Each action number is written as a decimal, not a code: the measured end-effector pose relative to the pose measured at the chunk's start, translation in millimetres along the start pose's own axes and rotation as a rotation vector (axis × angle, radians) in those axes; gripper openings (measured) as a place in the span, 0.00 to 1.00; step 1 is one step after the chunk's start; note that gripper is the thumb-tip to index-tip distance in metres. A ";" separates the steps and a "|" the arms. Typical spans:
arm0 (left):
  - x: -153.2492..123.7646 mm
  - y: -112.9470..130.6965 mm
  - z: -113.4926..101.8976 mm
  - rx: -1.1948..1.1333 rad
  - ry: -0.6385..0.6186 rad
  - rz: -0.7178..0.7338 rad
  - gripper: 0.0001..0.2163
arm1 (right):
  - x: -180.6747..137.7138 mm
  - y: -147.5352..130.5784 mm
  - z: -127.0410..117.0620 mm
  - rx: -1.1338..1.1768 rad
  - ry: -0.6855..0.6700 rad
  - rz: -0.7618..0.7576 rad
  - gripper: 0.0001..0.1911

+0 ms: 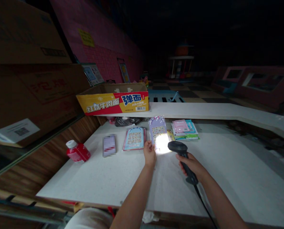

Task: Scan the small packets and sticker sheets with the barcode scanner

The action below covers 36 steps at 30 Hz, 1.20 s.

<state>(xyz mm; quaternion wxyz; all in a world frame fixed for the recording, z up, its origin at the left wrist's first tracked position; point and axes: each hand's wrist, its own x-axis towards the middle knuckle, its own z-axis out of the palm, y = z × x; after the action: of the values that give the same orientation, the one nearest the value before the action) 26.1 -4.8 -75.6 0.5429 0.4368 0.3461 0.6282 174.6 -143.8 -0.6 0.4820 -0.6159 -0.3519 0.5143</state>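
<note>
- A red plastic bottle with a white cap (78, 151) sits near the left edge of the white tabletop (227, 159);
- a flat blue-edged packet with a grid print (134, 138) lies just left of the purple one;
- the left hand (149, 154) grasps with its fingers the lower left corner of a glossy purple packet (157, 129), mid-table, brightly lit at its lower end;
- the right hand (191, 165) is clenched around the handle of a black handheld scanner (178, 147); the scanner's head is just beside the lit packet;
- a stack of pink and teal packets (185, 129) rests to the right.

Both bare forearms reach forward from the bottom edge, drawing slightly together. The left hand (149, 154) is back-up with its fingers curled forward, tips at the edge of a packet (158, 130); whether it pinches is unclear. The right hand (191, 166) is fisted around the handle of a scanner (178, 148), wrist straight.
</note>
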 end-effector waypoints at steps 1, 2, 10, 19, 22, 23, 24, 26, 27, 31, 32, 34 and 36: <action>-0.2 0.7 0.4 -0.004 -0.008 0.003 0.11 | 0.4 0.2 -0.2 -0.003 0.003 0.007 0.19; -0.5 1.6 0.7 -0.007 -0.016 0.002 0.11 | 0.9 0.3 -0.4 -0.004 0.005 0.014 0.19; -1.8 6.3 -1.0 0.024 -0.035 0.019 0.14 | 4.1 -0.7 3.4 0.002 -0.005 0.015 0.19; -0.3 5.8 -3.2 0.056 -0.036 0.025 0.16 | 6.8 -0.6 -5.3 0.088 0.034 0.007 0.18; -0.6 5.4 -3.2 0.051 -0.041 0.028 0.17 | 10.0 3.5 -21.9 0.210 0.061 0.018 0.20; -0.8 5.3 -3.2 0.050 -0.042 0.028 0.17 | 11.4 6.0 -28.1 0.266 0.053 0.018 0.21; -1.0 5.2 -3.2 0.047 -0.044 0.025 0.17 | 12.7 9.0 -34.2 0.328 0.035 0.014 0.22; -1.1 5.4 -3.3 0.042 -0.050 0.018 0.17 | 15.0 15.8 -44.7 0.460 -0.013 -0.008 0.23; -1.1 5.6 -3.3 0.042 -0.053 0.017 0.17 | 15.7 19.1 -48.8 0.519 -0.030 -0.021 0.23; -1.8 9.1 -2.5 0.084 -0.063 0.031 0.15 | 16.6 26.9 -56.1 0.659 -0.036 -0.079 0.23; -2.8 10.7 -1.9 0.103 -0.056 0.042 0.15 | 16.6 27.4 -56.3 0.677 -0.034 -0.086 0.23; -6.2 14.7 0.3 0.145 -0.030 0.070 0.14 | 16.7 27.3 -55.6 0.697 -0.035 -0.082 0.24; -10.7 20.2 3.1 0.175 -0.010 0.093 0.13 | 17.4 27.4 -54.9 0.694 -0.042 -0.062 0.24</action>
<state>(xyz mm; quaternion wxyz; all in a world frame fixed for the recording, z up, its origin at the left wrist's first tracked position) 21.6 -19.0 -58.0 0.4749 0.5013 0.3763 0.6177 230.2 -148.2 -31.5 0.6707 -0.3937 -0.1844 0.6010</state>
